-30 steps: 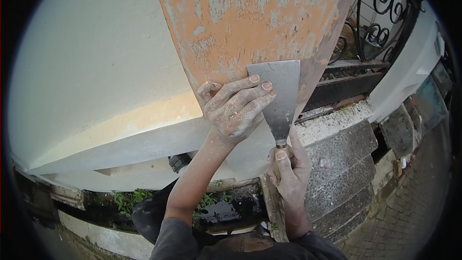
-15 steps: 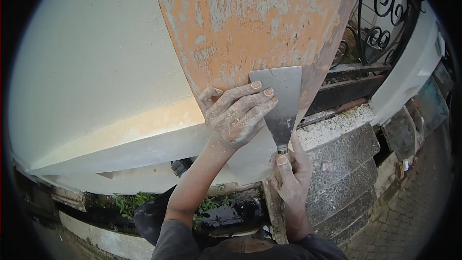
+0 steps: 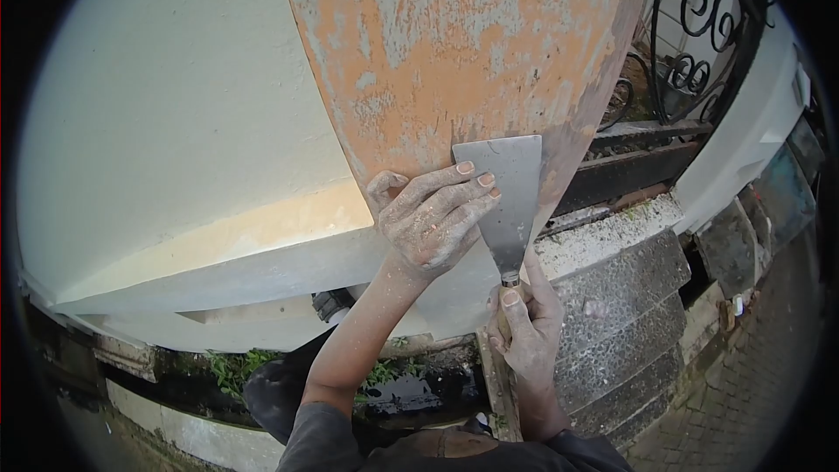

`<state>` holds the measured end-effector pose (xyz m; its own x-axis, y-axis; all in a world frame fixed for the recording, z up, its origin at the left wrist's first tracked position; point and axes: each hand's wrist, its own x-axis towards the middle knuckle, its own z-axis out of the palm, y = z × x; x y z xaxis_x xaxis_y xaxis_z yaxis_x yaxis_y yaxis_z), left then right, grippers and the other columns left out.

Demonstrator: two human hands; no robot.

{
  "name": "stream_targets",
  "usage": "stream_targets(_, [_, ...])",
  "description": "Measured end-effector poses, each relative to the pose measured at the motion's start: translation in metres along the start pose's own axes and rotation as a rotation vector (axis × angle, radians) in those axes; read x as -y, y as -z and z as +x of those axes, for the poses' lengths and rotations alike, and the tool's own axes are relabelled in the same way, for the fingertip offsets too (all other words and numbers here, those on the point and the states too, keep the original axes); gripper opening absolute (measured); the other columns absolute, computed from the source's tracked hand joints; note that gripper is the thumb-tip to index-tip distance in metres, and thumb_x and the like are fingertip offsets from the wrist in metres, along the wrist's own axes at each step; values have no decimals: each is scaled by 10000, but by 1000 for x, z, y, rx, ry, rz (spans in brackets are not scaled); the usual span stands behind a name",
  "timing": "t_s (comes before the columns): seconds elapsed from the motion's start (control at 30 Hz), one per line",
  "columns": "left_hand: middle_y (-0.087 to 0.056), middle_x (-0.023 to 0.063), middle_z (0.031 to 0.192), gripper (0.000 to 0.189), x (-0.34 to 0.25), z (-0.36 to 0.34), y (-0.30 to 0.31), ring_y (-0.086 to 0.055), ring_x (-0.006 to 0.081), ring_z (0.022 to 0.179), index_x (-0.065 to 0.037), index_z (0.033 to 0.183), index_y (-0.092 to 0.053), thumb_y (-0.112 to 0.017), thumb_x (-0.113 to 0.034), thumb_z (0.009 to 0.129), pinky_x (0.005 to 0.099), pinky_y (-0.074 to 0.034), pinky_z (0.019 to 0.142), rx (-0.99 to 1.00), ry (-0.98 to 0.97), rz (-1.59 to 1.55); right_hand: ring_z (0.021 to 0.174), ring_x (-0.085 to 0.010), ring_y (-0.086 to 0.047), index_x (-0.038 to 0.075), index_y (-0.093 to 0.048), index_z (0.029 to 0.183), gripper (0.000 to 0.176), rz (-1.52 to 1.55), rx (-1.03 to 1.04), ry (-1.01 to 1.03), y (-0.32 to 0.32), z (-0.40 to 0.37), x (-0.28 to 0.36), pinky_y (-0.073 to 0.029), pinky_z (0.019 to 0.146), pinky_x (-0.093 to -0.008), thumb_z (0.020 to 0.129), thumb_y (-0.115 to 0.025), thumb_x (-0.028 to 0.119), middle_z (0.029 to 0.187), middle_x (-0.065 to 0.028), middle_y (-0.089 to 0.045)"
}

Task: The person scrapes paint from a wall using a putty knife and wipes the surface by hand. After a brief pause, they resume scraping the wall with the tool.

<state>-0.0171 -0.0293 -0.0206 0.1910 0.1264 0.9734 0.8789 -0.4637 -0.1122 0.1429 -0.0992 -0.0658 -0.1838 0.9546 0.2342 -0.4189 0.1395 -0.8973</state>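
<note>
My right hand (image 3: pixel 529 332) is wrapped round the wooden handle of a scraper (image 3: pixel 505 201), thumb on top just below the metal collar. Its wide steel blade points up, with the edge against a pillar (image 3: pixel 419 61) of patchy orange and grey paint. The left hand (image 3: pixel 433 214), coated in pale dust, has its fingers stretched out over the left side of the blade. Its thumb sticks up to the left, near the pillar's lower left edge. The fingertips appear to touch the steel; nothing is gripped in that palm.
A cream wall (image 3: pixel 192 105) with a ledge (image 3: pixel 236 227) adjoins the pillar on the left. To the right is a black wrought-iron gate (image 3: pixel 699 26). Speckled stone steps (image 3: pixel 612 315) lie at lower right, and a dark wet gutter (image 3: pixel 428 393) with green weeds runs below.
The scraper has slid a little way down the pillar towards me, with my right hand following it. My left hand has shifted slightly down, its fingers still on the blade.
</note>
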Motion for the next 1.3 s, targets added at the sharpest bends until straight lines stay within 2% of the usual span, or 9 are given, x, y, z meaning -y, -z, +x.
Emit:
stream_targets(0.13, [-684,-125,898,188,0,18,1,-615,56,907,-261,776,-674,-688,-130,641,338,-293,766,-39,15,-6,459,-22,-418,16,-287,1394,523,-13,-3,46,-5,6,9,-334,384,-170,918,-499,65,754,-54,-556])
stream_targets(0.23, [-682,-122,902,185,-5,0,-1,-615,65,912,-255,777,-673,-682,-123,647,340,-292,761,-22,30,-52,466,-22,-420,21,-286,1396,527,-21,10,-30,1,-6,1,-346,396,-175,919,-504,72,749,-47,-551])
stream_targets(0.33, [-684,-120,897,177,7,23,-2,-615,59,909,-261,764,-673,-680,-128,649,334,-297,764,-91,-35,15,472,-19,-421,22,-286,1397,523,-39,1,38,-9,11,14,-351,399,-177,920,-498,67,748,-42,-547])
stream_targets(0.53, [-684,-115,911,187,-5,-2,0,-617,70,912,-257,772,-671,-680,-133,633,337,-299,767,-14,56,-35,469,-19,-416,28,-277,1401,529,-112,12,9,-2,-4,1,-337,389,-175,922,-496,68,755,-44,-547])
stream_targets(0.67, [-686,-117,912,191,3,24,0,-616,63,920,-256,767,-678,-679,-129,624,337,-304,768,-53,1,3,459,-18,-411,25,-275,1402,524,-38,-15,21,-9,11,19,-334,387,-171,921,-482,53,764,-50,-550])
stream_targets(0.83, [-686,-103,918,208,-8,-12,-3,-622,75,921,-235,795,-680,-667,-115,626,332,-297,762,27,39,-31,454,-20,-416,12,-272,1398,533,-21,-11,-34,7,-5,-10,-331,381,-176,919,-498,72,734,-46,-542])
stream_targets(0.93, [-686,-113,912,201,1,18,-2,-620,63,916,-249,786,-681,-668,-116,637,332,-292,763,-23,-9,-11,449,-19,-416,9,-278,1396,524,-2,-33,22,-6,11,8,-331,368,-177,917,-487,52,731,-43,-540])
stream_targets(1.13, [-682,-116,924,209,-5,-5,0,-615,68,928,-248,806,-678,-681,-144,625,345,-284,757,21,20,-5,453,-20,-413,24,-288,1395,522,25,11,15,4,3,-7,-326,370,-174,919,-498,69,738,-51,-552])
stream_targets(1.3, [-683,-128,921,190,-3,7,-2,-607,53,928,-273,785,-676,-692,-160,634,349,-281,787,-4,29,0,454,-19,-415,27,-286,1397,525,26,5,23,1,6,3,-327,369,-173,917,-495,58,770,-61,-562])
